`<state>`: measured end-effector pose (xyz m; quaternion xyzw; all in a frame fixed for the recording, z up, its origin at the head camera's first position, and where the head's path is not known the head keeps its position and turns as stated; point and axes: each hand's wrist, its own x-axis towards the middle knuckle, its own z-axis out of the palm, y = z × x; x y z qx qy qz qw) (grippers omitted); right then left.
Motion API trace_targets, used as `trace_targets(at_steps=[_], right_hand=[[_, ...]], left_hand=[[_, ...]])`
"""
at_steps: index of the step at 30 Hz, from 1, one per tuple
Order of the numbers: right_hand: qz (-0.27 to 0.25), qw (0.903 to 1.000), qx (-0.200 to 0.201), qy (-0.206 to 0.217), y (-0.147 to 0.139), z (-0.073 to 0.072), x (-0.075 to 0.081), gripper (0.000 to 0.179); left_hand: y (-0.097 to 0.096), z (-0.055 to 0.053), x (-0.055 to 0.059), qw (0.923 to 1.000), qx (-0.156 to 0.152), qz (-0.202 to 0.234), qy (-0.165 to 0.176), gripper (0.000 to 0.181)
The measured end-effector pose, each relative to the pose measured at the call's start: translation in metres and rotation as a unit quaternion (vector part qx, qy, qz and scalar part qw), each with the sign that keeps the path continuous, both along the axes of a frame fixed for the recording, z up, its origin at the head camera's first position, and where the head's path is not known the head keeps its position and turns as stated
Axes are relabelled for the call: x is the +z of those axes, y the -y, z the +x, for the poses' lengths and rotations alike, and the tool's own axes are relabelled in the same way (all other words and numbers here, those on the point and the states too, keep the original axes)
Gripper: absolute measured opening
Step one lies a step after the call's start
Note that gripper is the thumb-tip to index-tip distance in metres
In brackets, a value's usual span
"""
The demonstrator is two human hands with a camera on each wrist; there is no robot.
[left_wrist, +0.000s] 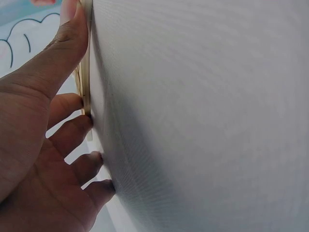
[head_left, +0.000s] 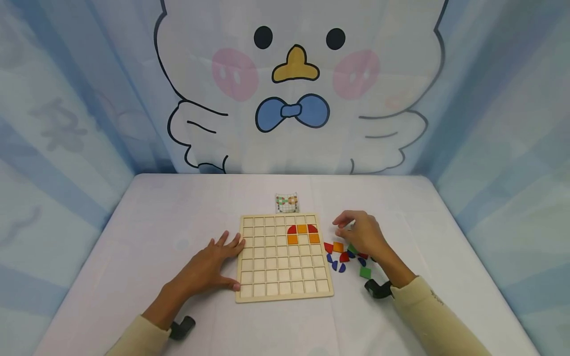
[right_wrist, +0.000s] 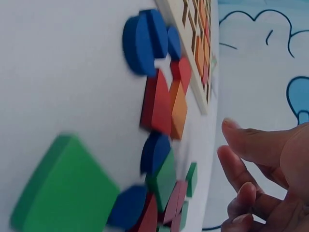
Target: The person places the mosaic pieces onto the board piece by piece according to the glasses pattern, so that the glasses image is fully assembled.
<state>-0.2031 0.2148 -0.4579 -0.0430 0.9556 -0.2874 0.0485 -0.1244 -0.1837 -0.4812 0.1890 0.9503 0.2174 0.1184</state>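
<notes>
A square pale wooden grid board [head_left: 285, 298] lies flat on the white-covered counter [head_left: 178, 237], five pieces set in its upper right cells: two red quarter-rounds [head_left: 313, 229] and three orange squares [head_left: 302, 229]. At the board's left side, the left hand [head_left: 209, 269] lies spread wide, gripping nothing, its thumb and forefinger touching the rim and its outer fingertips fanned down onto the counter. To the board's right, the right hand [head_left: 359, 232] hangs raised with the wrist bent inward, thumb and forefinger a little apart, the other fingers loosely curled, nothing between them. Below that hand, right of the board, lie loose pieces, among them a green square [head_left: 365, 272], an orange square block [head_left: 338, 247] and blue half-rounds [head_left: 342, 268]. Just beyond the board's far edge sits a small printed pattern card [head_left: 287, 203].
</notes>
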Motion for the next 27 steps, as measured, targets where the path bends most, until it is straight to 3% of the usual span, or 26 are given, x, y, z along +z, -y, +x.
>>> trace_targets(at_steps=[9, 17, 27], right_hand=[[0.017, 0.9996, -0.02, -0.006, -0.027, -0.001, -0.006, 0.019], [0.032, 0.9991, -0.029, 0.005, -0.03, 0.003, -0.009, 0.022], [0.037, 0.9993, -0.003, 0.002, -0.03, 0.0, -0.007, 0.016]], left_hand=[[0.0, 0.001, 0.002, 1.0, 0.003, 0.001, -0.001, 0.113], [0.001, 0.0, 0.001, 1.0, 0.005, 0.001, 0.001, 0.113], [0.001, 0.001, -0.001, 1.0, 0.006, 0.003, 0.0, 0.113]])
